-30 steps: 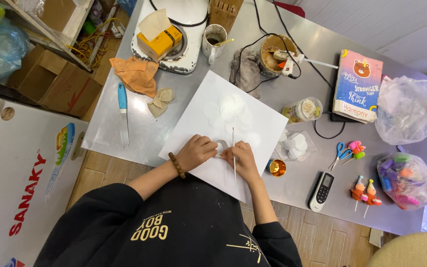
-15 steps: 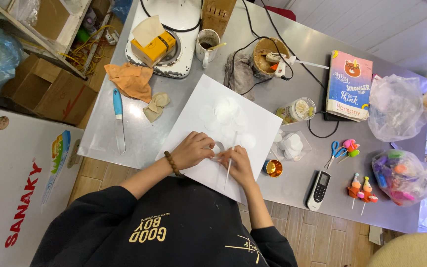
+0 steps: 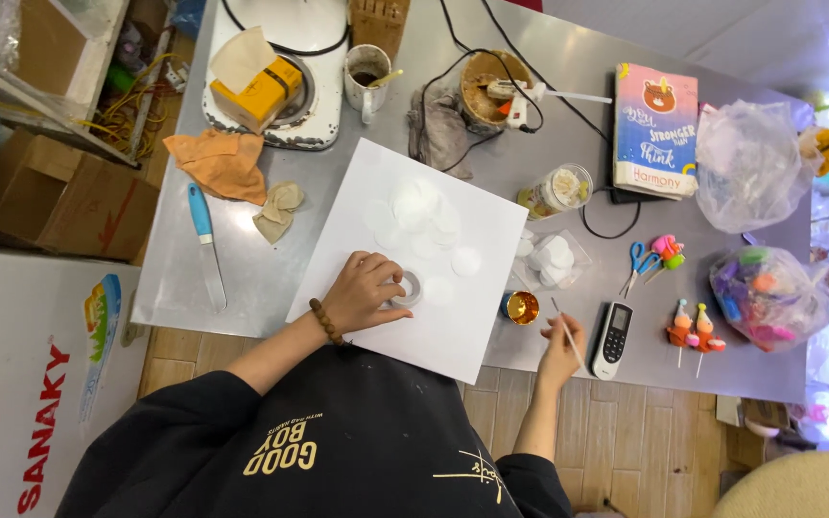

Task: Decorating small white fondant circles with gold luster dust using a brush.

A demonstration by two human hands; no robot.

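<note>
Our left hand [image 3: 368, 291] pins a small white disc [image 3: 407, 288] flat on the white sheet [image 3: 453, 317], fingers curled over its near edge, while our right hand [image 3: 560, 347] pinches a thin brush [image 3: 568, 338] just beside the little gold pot [image 3: 522, 307]. We want only the brush tip loaded, we'd judge, with the excess wiped on the rim. The disc should not slide, so we press lightly and keep fingertips off its face, clear of the remote [image 3: 612, 339].
</note>
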